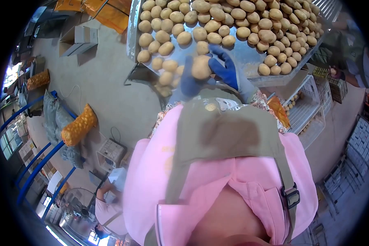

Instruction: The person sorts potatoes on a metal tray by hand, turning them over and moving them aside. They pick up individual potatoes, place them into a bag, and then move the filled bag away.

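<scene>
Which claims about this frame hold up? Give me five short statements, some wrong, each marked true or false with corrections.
1. A potato is between the person's left hand and right hand. True.
2. Both hands are bare. False: both wear blue gloves.
3. The table has more potatoes heaped on its right side than on its left, as seen here. True.
4. The crate beside the table is black. False: it is white.
5. The person's top is yellow. False: it is pink, with an olive apron over it.
</scene>
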Motion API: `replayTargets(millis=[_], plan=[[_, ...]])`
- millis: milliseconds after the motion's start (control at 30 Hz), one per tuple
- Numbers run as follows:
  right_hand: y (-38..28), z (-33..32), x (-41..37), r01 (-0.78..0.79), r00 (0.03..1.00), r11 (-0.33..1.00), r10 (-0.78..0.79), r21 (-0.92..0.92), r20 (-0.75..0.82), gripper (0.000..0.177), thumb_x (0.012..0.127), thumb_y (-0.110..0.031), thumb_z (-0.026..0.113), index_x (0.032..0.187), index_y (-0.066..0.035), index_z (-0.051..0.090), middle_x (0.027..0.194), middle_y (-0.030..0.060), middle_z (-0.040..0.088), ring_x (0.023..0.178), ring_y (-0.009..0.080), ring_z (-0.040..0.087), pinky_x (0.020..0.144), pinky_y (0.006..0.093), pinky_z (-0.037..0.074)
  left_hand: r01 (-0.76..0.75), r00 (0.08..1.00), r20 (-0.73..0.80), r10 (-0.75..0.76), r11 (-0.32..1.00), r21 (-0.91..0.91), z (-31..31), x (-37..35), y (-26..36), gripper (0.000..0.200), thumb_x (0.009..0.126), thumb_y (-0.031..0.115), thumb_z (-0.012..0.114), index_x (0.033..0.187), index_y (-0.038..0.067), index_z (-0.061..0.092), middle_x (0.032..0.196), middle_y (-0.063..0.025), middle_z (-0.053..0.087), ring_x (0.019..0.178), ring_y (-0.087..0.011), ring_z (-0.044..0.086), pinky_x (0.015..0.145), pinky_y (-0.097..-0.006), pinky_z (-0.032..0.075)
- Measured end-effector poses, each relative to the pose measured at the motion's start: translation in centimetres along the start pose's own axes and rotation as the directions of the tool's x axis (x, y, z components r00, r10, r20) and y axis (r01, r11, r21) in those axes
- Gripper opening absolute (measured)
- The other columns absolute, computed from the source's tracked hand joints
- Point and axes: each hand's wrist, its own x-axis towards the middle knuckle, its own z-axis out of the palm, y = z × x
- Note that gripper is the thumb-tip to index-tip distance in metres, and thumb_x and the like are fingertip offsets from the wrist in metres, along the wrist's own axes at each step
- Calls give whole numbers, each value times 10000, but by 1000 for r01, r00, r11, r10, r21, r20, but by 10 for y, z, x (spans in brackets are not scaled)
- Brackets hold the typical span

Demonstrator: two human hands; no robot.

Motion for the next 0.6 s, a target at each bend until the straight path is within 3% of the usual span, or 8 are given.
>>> replayTargets(millis=[67,167,233,367,500,533,567,600], plan=[[2,-6,1,-150,974,989,149,-4,173,421,931,-287,578,1199,38,568,1140,101,604,1019,151,584,885,299,473,259,964,-8,-266,944,-205,-1,2,11,556,953,453,426,1271,-2,468,1060,-162,624,788,-227,624,625,-349,535],[21,-9,7,236,966,971,-239,36,96,475,912,-310,612,1229,40,556,1166,113,593,1054,150,568,898,297,461,568,785,74,-615,667,-481,0,12,50,734,938,637,263,1250,21,511,985,-173,649,652,-233,607,567,-348,507],[6,4,0,-91,989,995,85,50,123,430,925,-299,594,1202,30,578,1137,114,605,1039,155,578,895,295,466,551,755,72,-652,570,-610,9,18,71,740,933,645,263,1232,20,523,940,-166,646,608,-224,586,524,-344,484],[6,-10,15,-161,971,975,128,156,201,452,898,-307,626,1217,10,575,1123,119,611,1026,216,594,874,327,488,568,784,330,-525,393,-724,4,21,88,691,932,628,303,1161,22,543,869,-122,624,601,-191,550,515,-297,441],[-15,12,0,-42,952,996,62,-73,300,648,808,-374,695,1300,8,516,1188,137,593,1061,245,592,909,338,470,569,778,279,-563,441,-695,9,18,92,676,931,621,310,1154,23,529,865,-104,612,613,-181,534,522,-292,435],[-22,14,-6,84,965,964,-15,-253,261,726,766,-408,725,1322,0,499,1212,139,582,1090,232,577,950,345,443,264,955,-66,-288,932,-249,17,21,83,708,928,641,271,1160,22,526,853,-114,618,575,-190,524,523,-297,434],[-24,14,-5,85,966,963,-16,-256,259,726,766,-408,725,1322,0,499,1212,139,582,1090,232,577,950,345,443,-106,970,-163,179,919,379,22,23,80,742,924,660,233,1166,22,524,840,-124,623,537,-198,513,523,-301,432],[-26,14,-4,47,957,978,14,-203,290,667,799,-388,696,1316,-10,507,1206,139,583,1102,229,568,964,342,430,-40,983,-164,81,969,242,21,22,78,584,965,544,351,1178,26,516,805,-120,620,470,-187,480,515,-308,423]])
